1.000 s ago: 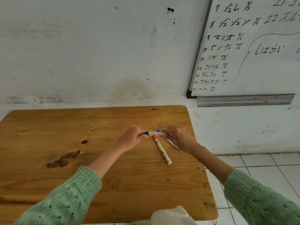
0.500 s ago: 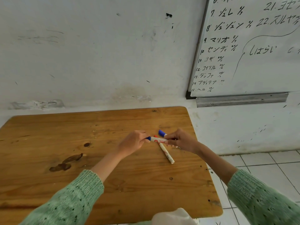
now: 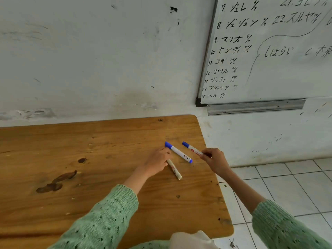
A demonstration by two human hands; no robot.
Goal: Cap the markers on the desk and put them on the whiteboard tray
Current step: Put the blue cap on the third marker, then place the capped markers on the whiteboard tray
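On the wooden desk (image 3: 89,151) lies a white marker with a blue cap (image 3: 178,152), free of both hands. My right hand (image 3: 214,159) pinches the tail of a second blue-capped marker (image 3: 191,148), whose cap points up and to the left just above the desk. My left hand (image 3: 157,161) has its fingers curled over the upper end of a red marker (image 3: 174,169). That marker's body sticks out toward me on the desk, and its cap end is hidden. The whiteboard tray (image 3: 255,107) is a grey metal ledge under the whiteboard (image 3: 278,72), up and to the right.
The desk stands against a scuffed white wall, with its right edge near my right wrist. Beyond that edge is a white tiled floor (image 3: 291,187). Dark stains (image 3: 55,182) mark the left part of the desk. A white object (image 3: 188,239) shows at the bottom edge.
The blue marker that both hands held end to end now lies on the desk. My right hand has taken up the second blue marker, and my left hand has come down on the red one.
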